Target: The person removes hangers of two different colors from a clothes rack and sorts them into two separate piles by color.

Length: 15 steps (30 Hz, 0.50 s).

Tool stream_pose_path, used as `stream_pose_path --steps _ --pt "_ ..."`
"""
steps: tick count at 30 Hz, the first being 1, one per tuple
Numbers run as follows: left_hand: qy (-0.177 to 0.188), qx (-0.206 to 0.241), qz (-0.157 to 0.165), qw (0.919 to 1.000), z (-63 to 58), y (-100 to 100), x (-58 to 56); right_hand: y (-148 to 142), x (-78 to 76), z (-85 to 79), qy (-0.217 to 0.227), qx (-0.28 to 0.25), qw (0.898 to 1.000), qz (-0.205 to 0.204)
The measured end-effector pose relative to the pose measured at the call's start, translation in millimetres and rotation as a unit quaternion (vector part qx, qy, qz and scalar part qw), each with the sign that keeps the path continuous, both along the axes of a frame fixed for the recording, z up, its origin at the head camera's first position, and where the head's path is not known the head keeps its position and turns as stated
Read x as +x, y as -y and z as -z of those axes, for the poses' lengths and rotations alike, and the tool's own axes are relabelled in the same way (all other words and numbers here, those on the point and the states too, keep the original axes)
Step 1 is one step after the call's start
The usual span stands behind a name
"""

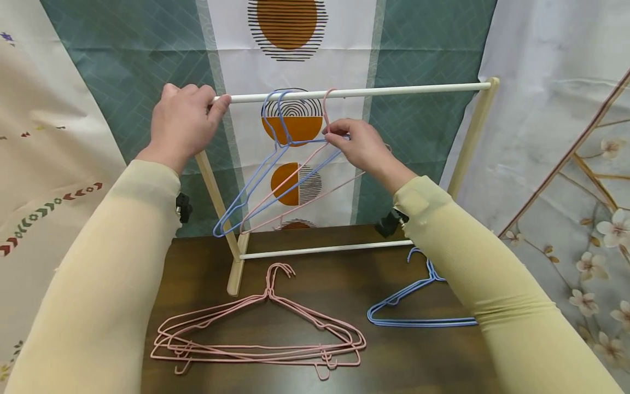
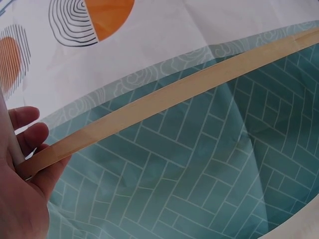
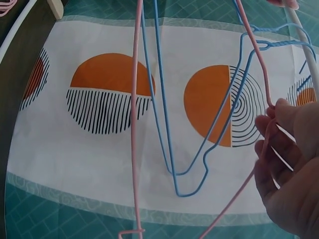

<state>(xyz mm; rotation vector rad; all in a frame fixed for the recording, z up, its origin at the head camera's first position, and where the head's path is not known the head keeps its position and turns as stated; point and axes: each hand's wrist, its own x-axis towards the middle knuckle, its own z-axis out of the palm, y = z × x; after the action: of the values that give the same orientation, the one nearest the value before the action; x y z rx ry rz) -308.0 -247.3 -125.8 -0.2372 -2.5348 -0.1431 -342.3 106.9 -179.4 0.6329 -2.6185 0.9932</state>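
the right sleeve (image 1: pixel 492 290) hides one end of the lower blue hangers (image 1: pixel 423 323).

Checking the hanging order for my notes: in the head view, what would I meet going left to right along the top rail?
Left hand, first blue hook, second blue hook, pink hook, right wooden post.

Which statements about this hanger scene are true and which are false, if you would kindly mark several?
The right hand pinches a pink wire hanger. True.
More pink wire hangers lie on the dark brown table. True.
The left hand rests on the table. False: it grips the round white rod.
Two blue wire hangers hang on the rod. True.
In the head view, the table's blue wire hangers lie left of its pink ones. False: they lie right.
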Motion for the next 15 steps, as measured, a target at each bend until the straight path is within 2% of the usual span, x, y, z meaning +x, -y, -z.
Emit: stream_pose_path --steps 9,15 --pt "0.001 -0.003 -0.002 1.0 0.4 -3.9 -0.5 -6.5 -2.5 -1.5 0.002 0.015 1.0 -0.01" --pt "0.008 -0.007 -0.007 0.9999 -1.2 -1.5 -1.5 -6.6 -6.8 -4.2 0.005 0.007 1.0 -0.024"
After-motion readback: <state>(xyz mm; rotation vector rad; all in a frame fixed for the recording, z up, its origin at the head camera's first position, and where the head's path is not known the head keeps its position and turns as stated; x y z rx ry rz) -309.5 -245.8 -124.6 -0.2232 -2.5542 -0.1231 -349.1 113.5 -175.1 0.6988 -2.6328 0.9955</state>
